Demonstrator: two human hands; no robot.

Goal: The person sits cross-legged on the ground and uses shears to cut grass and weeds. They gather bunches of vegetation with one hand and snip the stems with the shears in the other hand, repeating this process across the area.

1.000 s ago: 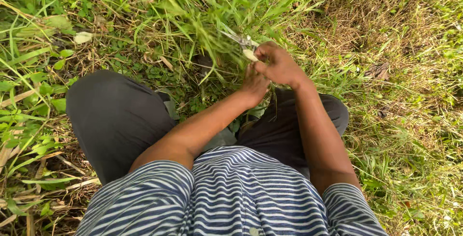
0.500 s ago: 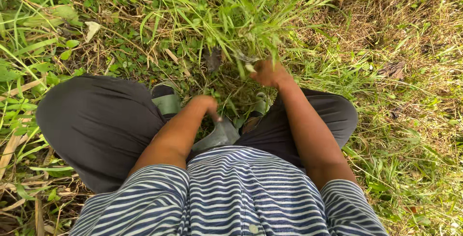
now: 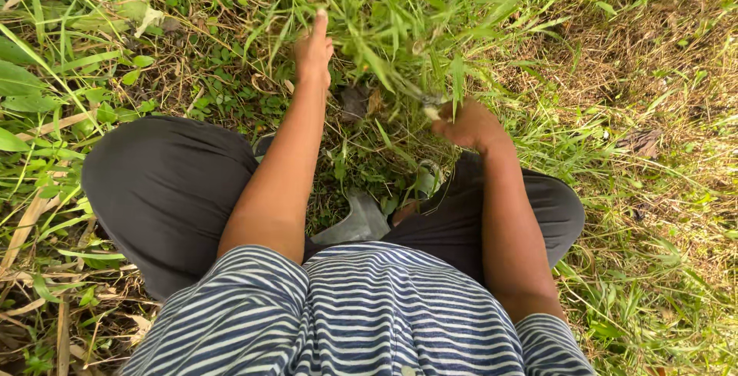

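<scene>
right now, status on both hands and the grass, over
Left hand open, reaching into the tall grass. Right hand shut on a small cutting tool, mostly hidden. Blades hang across both hands; cut patch lies right.

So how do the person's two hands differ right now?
The left hand is stretched far forward into the tall grass, fingers extended, holding nothing visible. The right hand stays closer to the body, closed in a fist around a small metal tool. Both are bare and at the same grass clump.
</scene>
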